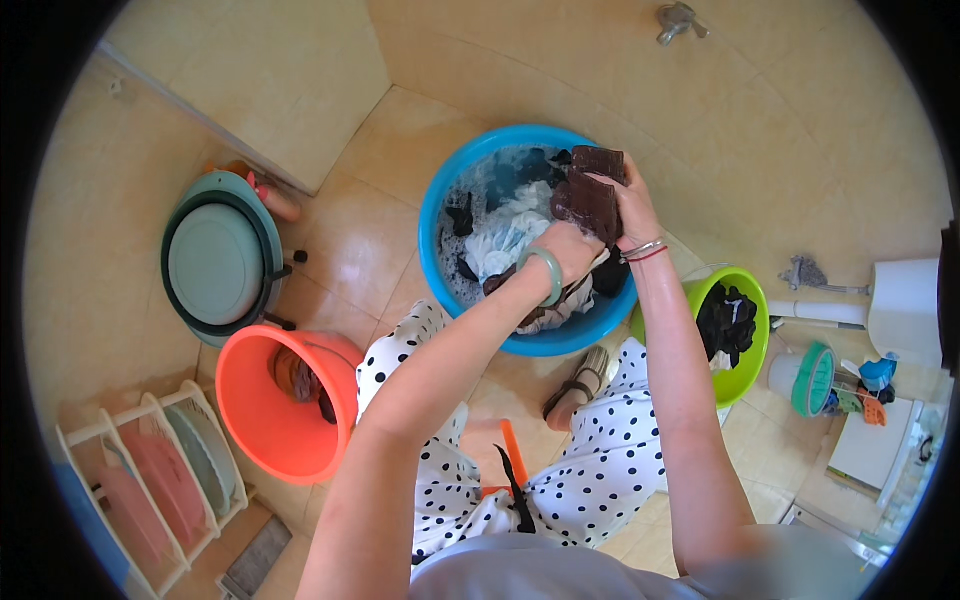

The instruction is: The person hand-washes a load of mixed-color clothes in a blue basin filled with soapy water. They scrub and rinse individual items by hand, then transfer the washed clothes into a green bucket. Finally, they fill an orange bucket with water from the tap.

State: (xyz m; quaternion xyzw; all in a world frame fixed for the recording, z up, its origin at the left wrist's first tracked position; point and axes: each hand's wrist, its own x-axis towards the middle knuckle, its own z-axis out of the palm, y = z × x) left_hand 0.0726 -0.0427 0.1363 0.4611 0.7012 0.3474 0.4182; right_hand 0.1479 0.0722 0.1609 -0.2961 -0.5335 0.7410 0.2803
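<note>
A wet dark brown cloth is bunched between my hands above the right side of a blue basin. My right hand is wrapped round its upper right part, fingers bent over it. Lower down, my left hand is closed against the same cloth, a pale green bangle on the wrist; its fingertips are hidden. White laundry and several dark pieces lie in sudsy water in the basin, some of it under my left hand.
An orange bucket with brown cloth inside stands at the left. At the right is a lime green bucket holding black laundry. Stacked green basins lean by the left wall, near a white rack. A tap juts from the far wall.
</note>
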